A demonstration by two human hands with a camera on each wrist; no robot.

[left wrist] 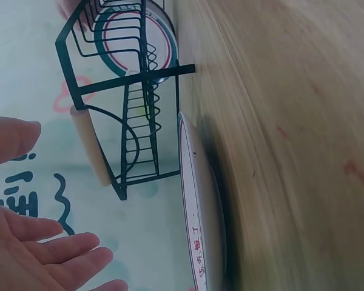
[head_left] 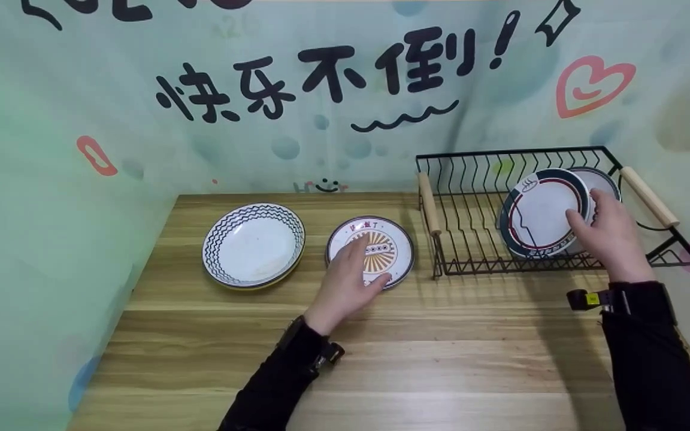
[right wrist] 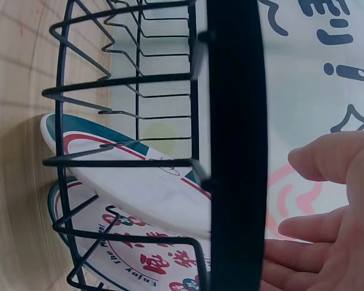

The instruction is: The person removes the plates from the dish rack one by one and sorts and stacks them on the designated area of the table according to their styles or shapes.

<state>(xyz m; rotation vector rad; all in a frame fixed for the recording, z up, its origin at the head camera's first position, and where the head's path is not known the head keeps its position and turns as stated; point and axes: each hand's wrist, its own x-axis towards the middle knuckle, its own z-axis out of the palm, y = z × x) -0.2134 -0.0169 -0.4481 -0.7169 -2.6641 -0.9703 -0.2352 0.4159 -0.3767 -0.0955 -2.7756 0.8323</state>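
Note:
In the head view the left hand (head_left: 345,284) is over the small plate with a sunburst print (head_left: 402,254), fingers extended; in the left wrist view its fingers show apart from the plate (left wrist: 197,212). The right hand (head_left: 611,233) is at the right edge of a green-rimmed plate (head_left: 545,215) leaning in the black wire rack (head_left: 459,269). Behind it leans a second plate (head_left: 605,179). In the right wrist view the right hand (right wrist: 327,212) has its thumb and fingers apart, beside the front plate (right wrist: 151,194); whether it touches the plate cannot be told.
A wide bowl with a wavy blue rim pattern (head_left: 253,245) stands at the left on the wooden table (head_left: 411,359). The rack has wooden handles (head_left: 429,203) at both ends. A printed cloth backdrop (head_left: 321,149) rises behind the table.

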